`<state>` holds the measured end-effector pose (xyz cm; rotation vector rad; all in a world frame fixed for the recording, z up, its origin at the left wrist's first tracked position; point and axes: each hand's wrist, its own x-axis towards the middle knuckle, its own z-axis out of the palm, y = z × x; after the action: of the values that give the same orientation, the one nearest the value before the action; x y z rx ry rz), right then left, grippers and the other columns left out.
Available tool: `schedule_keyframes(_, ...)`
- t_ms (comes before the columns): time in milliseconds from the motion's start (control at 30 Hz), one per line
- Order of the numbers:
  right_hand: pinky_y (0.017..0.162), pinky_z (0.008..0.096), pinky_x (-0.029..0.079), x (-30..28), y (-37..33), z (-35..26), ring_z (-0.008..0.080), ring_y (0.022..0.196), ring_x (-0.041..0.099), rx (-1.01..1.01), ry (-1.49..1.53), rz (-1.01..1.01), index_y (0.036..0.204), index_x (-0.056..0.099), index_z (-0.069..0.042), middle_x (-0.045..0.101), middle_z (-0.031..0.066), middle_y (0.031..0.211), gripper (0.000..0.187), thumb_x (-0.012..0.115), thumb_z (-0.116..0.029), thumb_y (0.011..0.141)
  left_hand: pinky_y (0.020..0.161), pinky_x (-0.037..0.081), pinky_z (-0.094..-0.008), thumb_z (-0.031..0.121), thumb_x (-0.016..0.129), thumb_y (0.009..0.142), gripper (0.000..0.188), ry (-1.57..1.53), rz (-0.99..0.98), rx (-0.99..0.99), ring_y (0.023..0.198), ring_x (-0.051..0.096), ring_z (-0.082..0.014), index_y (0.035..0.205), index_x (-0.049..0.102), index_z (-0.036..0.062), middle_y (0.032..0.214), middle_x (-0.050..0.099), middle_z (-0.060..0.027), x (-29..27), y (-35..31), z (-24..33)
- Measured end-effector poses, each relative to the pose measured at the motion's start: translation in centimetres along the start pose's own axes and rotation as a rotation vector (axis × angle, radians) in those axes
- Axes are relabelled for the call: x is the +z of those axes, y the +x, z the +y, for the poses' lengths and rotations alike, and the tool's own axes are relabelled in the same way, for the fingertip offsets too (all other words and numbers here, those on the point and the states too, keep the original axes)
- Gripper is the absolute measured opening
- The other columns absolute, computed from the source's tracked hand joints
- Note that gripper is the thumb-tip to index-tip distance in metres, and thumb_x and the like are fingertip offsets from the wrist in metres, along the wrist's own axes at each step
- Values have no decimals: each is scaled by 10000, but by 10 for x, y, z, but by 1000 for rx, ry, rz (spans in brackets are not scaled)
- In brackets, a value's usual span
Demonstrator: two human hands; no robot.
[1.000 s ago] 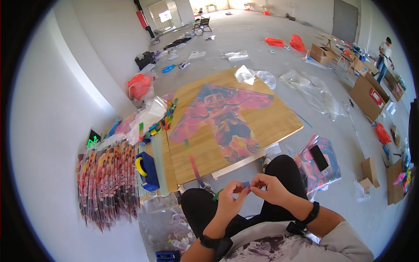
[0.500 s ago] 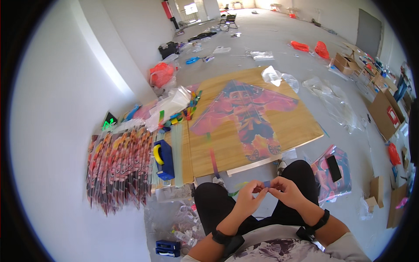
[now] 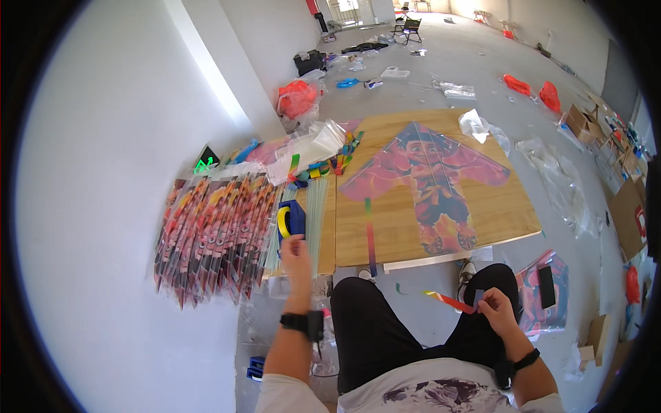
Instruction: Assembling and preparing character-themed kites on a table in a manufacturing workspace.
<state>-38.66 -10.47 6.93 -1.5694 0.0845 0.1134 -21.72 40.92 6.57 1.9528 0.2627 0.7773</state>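
Observation:
My left hand (image 3: pixel 295 256) reaches to the near end of a blue tape dispenser (image 3: pixel 297 215) that carries a yellow-edged roll (image 3: pixel 284 223). Its fingers are drawn together there; whatever they pinch is hidden. Over my right thigh, my right hand (image 3: pixel 498 311) grips one end of a narrow rainbow ribbon (image 3: pixel 451 301), whose free end points left. A kite (image 3: pixel 435 175) printed with a cartoon figure lies flat on the wooden board (image 3: pixel 509 213). From the kite's left wing another ribbon (image 3: pixel 370 237) hangs down toward the board's near edge.
Left of the dispenser lies a row of folded printed kites (image 3: pixel 217 237), with thin pale rods (image 3: pixel 315 220) beside it. Coloured ribbon pieces (image 3: pixel 320 168) and white plastic sheets (image 3: pixel 310 150) sit behind. A dark phone (image 3: pixel 546 287) rests on printed sheets at right. Plastic and cartons litter the floor.
My hands were together over my lap at the ribbon. The left has moved away to the tape dispenser; the right has shifted right, keeping the ribbon. The view has swung left.

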Motion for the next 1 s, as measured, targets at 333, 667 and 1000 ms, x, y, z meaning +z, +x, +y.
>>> schedule_keyframes(333, 630, 199, 445, 4, 5, 17, 40, 689, 555, 2, -27, 77, 975, 592, -48, 570, -44, 780, 88, 646, 20, 959, 760, 547, -395, 392, 595, 980, 437, 378, -241, -347, 790, 738, -246, 858, 767, 9, 829, 751, -150, -35, 74, -79)
schedule_keyframes(667, 585, 183, 415, 10, 8, 13, 19, 653, 539, 11, -55, 52, 925, 586, -50, 585, -39, 755, 99, 670, -2, 946, 760, 542, -424, 519, 502, 1005, 641, 485, -288, -404, 750, 734, -235, 755, 770, -7, 766, 756, -136, -56, 101, -79)
schedule_keyframes(1000, 564, 183, 368, 11, 9, 11, 1, 631, 470, 11, -108, 51, 923, 588, -57, 539, -70, 740, 104, 674, -2, 938, 623, 384, -299, 453, 641, 962, 365, -21, -364, -644, 699, 533, -80, 884, 718, 105, 821, 673, 26, -88, 84, -7)
